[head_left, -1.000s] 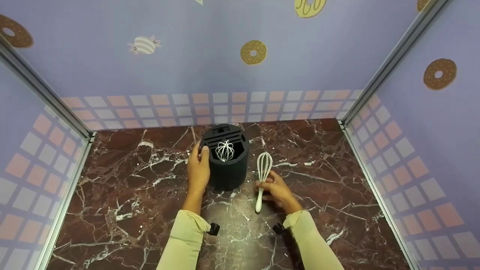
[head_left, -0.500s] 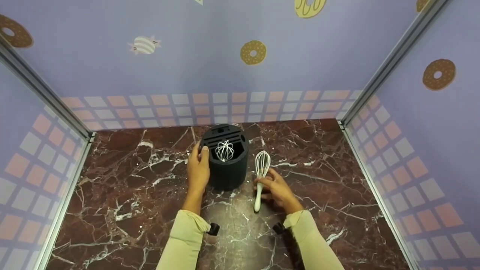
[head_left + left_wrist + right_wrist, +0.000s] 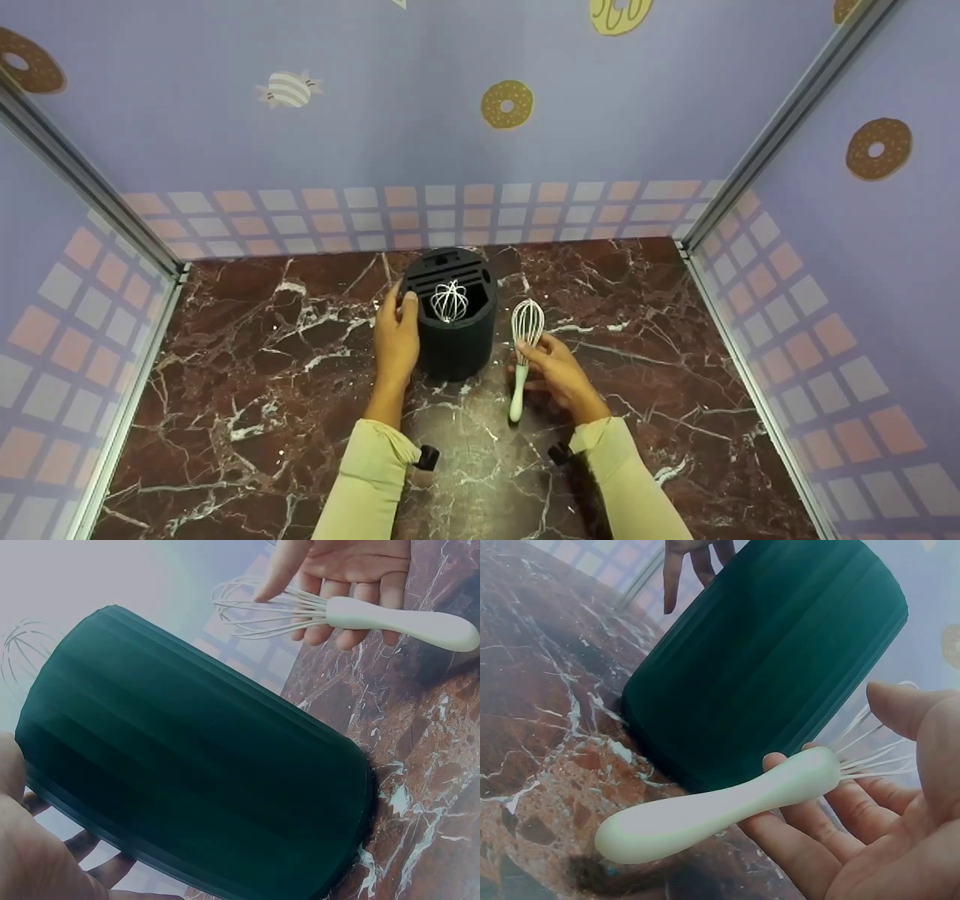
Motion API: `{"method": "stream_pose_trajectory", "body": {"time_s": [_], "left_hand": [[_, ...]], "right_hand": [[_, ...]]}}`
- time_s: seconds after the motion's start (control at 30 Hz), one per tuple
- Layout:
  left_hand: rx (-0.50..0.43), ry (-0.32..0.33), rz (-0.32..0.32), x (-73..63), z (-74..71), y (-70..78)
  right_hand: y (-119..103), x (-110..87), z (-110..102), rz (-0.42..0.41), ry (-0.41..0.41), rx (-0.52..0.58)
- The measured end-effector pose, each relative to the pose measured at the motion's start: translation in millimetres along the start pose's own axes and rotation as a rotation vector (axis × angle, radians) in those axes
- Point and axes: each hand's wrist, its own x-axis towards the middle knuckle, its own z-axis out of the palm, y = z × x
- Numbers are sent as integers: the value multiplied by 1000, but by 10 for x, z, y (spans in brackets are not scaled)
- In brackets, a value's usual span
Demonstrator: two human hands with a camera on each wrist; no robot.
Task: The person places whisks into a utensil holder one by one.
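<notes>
A dark, round utensil holder [image 3: 456, 349] with slots in its top stands upright on the marble-patterned surface. One whisk [image 3: 450, 301] stands in its large front compartment, wire end up, its handle hidden inside. My left hand [image 3: 396, 341] holds the holder's left side, thumb by the rim; the left wrist view shows the holder's ribbed wall [image 3: 195, 750] beside that palm. To the right of the holder, my right hand [image 3: 559, 375] holds a second whisk [image 3: 720, 806] with a pale handle. Its thumb [image 3: 900, 709] lies by the wires and the fingers support it from behind.
The dark red marble-patterned tabletop [image 3: 285, 390] spreads around the holder. A lilac back wall [image 3: 405, 135] with checks and sweets rises close behind it. Side walls [image 3: 847, 315] close off the left and right.
My right hand has shifted slightly up along the second whisk, the thumb now by its wires, and the whisk has moved a little. The left hand and the holder look unmoved.
</notes>
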Motion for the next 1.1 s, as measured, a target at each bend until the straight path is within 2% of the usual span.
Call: {"method": "stream_pose_trajectory", "body": {"time_s": [0.43,0.6,0.87,1.1], "left_hand": [[19,-3,-5,-6,-4,11],[24,-10,-6,-7,-6,6],[13,-8,7,7,-7,-8],[20,-3,5,-1,-3,4]], "right_hand": [[-185,-29,31,-103,5,-36],[-273,-51,50,-127,-2,-11],[-478,-117,101,-151,16,-37],[-642,-168,152,-187,-7,30]]}}
